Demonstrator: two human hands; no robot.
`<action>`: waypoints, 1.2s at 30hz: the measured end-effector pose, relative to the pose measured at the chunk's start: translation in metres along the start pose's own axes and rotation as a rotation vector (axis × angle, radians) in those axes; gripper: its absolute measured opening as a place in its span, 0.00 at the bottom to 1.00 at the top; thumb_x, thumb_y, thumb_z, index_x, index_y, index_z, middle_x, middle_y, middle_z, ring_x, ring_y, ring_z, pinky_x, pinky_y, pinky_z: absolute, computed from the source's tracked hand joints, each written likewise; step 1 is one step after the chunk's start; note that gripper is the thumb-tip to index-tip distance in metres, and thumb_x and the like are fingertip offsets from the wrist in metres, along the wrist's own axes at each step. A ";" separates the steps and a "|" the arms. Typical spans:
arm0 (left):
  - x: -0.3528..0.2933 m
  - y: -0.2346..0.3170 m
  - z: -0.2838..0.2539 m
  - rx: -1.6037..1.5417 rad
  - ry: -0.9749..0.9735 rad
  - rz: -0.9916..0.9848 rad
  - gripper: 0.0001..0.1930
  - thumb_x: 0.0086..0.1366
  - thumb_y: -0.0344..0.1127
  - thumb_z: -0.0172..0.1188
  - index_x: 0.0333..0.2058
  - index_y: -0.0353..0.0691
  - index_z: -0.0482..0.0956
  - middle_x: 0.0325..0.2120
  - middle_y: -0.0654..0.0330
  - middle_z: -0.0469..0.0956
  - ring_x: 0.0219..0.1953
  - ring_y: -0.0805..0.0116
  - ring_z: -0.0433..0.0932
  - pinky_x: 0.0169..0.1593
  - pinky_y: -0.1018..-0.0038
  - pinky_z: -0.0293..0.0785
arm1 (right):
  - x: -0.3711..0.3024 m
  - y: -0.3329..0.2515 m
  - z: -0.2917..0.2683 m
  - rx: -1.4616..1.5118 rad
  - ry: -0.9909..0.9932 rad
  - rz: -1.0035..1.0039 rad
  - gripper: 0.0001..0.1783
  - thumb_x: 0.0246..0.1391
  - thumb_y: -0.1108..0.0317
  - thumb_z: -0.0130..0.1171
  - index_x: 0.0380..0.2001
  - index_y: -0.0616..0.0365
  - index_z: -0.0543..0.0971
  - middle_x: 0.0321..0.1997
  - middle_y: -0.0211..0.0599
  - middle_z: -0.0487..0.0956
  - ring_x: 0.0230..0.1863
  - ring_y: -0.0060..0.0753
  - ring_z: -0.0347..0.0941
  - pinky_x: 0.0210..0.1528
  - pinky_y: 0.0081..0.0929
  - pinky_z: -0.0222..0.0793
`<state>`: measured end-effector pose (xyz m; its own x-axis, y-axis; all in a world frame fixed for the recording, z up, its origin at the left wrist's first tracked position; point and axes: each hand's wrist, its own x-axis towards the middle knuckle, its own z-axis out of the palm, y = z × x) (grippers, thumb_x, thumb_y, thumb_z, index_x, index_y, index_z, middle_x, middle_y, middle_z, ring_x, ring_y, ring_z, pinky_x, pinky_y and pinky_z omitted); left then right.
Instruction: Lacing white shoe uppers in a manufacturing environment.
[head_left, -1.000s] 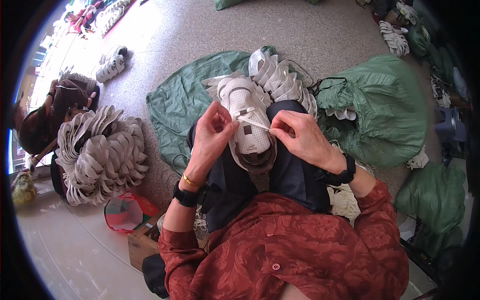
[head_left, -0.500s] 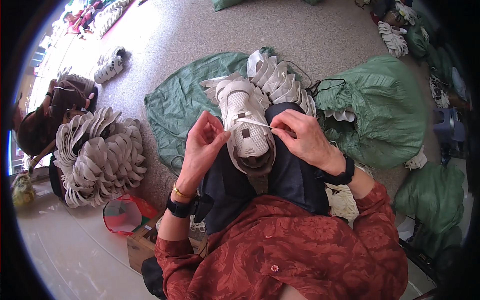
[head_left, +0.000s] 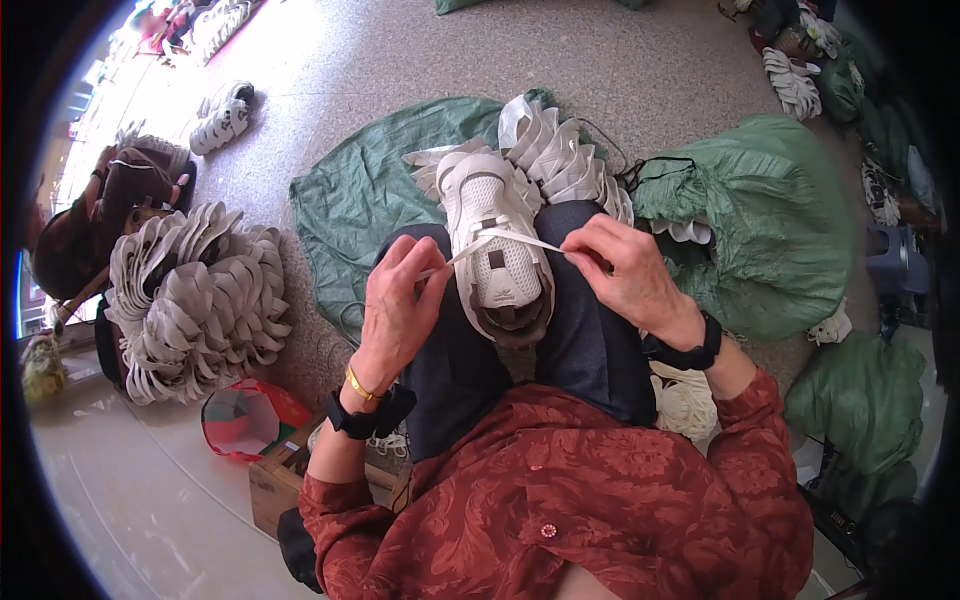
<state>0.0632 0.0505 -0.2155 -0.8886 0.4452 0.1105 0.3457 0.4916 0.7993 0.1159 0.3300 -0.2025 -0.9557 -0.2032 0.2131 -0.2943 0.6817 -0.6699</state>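
Across my thighs rests a white shoe upper [head_left: 510, 275] with a mesh tongue and a grey-brown lining at its near end. A flat white shoelace [head_left: 525, 239] crosses over it, its ends stretched to either side. My left hand [head_left: 402, 305] pinches one end, thumb against fingers, beside the upper's left edge. The other end is pinched in my right hand [head_left: 632, 270], above my right thigh. More white uppers [head_left: 560, 150] lie stacked just beyond, on a green woven sheet [head_left: 345, 190].
Left of me stands a large bundle of nested white uppers [head_left: 200, 310], with a red bag [head_left: 250, 420] and a wooden box [head_left: 275, 490] nearer. At the right is a full green sack [head_left: 760, 230]; white laces [head_left: 685, 400] lie by my right thigh. Another person [head_left: 110, 215] sits far left.
Both hands have drawn apart, the right one outward to the right, the left slightly down and left. More lace now shows, pulled taut across the upper.
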 end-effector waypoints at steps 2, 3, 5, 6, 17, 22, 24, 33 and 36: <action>-0.001 -0.005 -0.006 0.104 0.000 0.060 0.07 0.59 0.24 0.63 0.33 0.35 0.73 0.28 0.56 0.71 0.27 0.58 0.74 0.30 0.67 0.71 | -0.005 0.000 0.000 0.046 -0.012 0.041 0.05 0.53 0.79 0.62 0.34 0.62 0.79 0.31 0.40 0.77 0.29 0.41 0.77 0.32 0.32 0.72; -0.001 -0.007 -0.009 0.157 0.002 0.091 0.07 0.59 0.24 0.63 0.34 0.36 0.73 0.28 0.56 0.71 0.27 0.57 0.74 0.30 0.66 0.71 | -0.007 0.000 0.000 0.068 -0.016 0.060 0.04 0.54 0.79 0.61 0.34 0.63 0.78 0.32 0.41 0.77 0.30 0.44 0.77 0.32 0.34 0.72; -0.003 -0.004 -0.017 0.095 -0.031 0.035 0.07 0.59 0.23 0.62 0.34 0.36 0.73 0.28 0.55 0.71 0.27 0.56 0.75 0.30 0.65 0.71 | -0.010 -0.001 -0.004 0.097 -0.043 0.131 0.04 0.54 0.79 0.61 0.34 0.63 0.79 0.31 0.41 0.77 0.29 0.42 0.77 0.31 0.33 0.72; -0.004 -0.002 -0.020 0.065 -0.044 0.011 0.07 0.59 0.23 0.62 0.35 0.36 0.73 0.29 0.55 0.71 0.27 0.55 0.75 0.31 0.65 0.72 | -0.011 -0.002 -0.006 0.110 -0.054 0.164 0.04 0.54 0.79 0.61 0.34 0.63 0.79 0.31 0.40 0.77 0.29 0.42 0.77 0.31 0.33 0.71; -0.020 -0.009 -0.032 0.234 0.013 0.110 0.05 0.62 0.26 0.60 0.35 0.38 0.72 0.28 0.52 0.67 0.30 0.49 0.73 0.33 0.60 0.70 | -0.024 -0.001 -0.019 0.042 -0.032 0.145 0.04 0.54 0.78 0.62 0.34 0.63 0.80 0.32 0.41 0.78 0.30 0.41 0.78 0.31 0.31 0.73; -0.029 -0.014 -0.042 0.346 0.078 0.102 0.06 0.62 0.26 0.60 0.35 0.37 0.71 0.29 0.52 0.68 0.32 0.48 0.74 0.34 0.59 0.71 | -0.030 -0.001 -0.025 0.009 -0.027 0.163 0.04 0.54 0.77 0.63 0.34 0.62 0.80 0.31 0.42 0.79 0.30 0.42 0.79 0.31 0.31 0.74; -0.035 -0.017 -0.048 0.341 0.072 0.063 0.06 0.61 0.26 0.60 0.34 0.37 0.71 0.29 0.52 0.68 0.32 0.48 0.75 0.35 0.58 0.71 | -0.036 0.003 -0.026 -0.007 -0.015 0.160 0.04 0.54 0.77 0.63 0.34 0.62 0.80 0.31 0.42 0.79 0.30 0.42 0.79 0.32 0.32 0.74; -0.057 -0.024 -0.074 0.460 0.245 0.070 0.06 0.59 0.22 0.59 0.35 0.34 0.72 0.29 0.51 0.68 0.35 0.48 0.73 0.37 0.59 0.71 | -0.053 0.011 -0.041 -0.034 0.045 0.218 0.05 0.53 0.77 0.64 0.34 0.64 0.81 0.30 0.41 0.80 0.28 0.37 0.78 0.30 0.29 0.73; -0.064 -0.028 -0.082 0.505 0.281 0.007 0.06 0.59 0.22 0.58 0.34 0.33 0.71 0.28 0.51 0.67 0.33 0.49 0.71 0.36 0.59 0.69 | -0.056 0.012 -0.046 -0.047 0.041 0.253 0.04 0.54 0.77 0.63 0.34 0.64 0.81 0.30 0.41 0.80 0.27 0.35 0.79 0.30 0.28 0.73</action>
<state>0.0855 -0.0530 -0.1965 -0.9078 0.2679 0.3227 0.3918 0.8164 0.4243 0.1661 0.3817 -0.1899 -0.9974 0.0063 0.0724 -0.0441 0.7396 -0.6716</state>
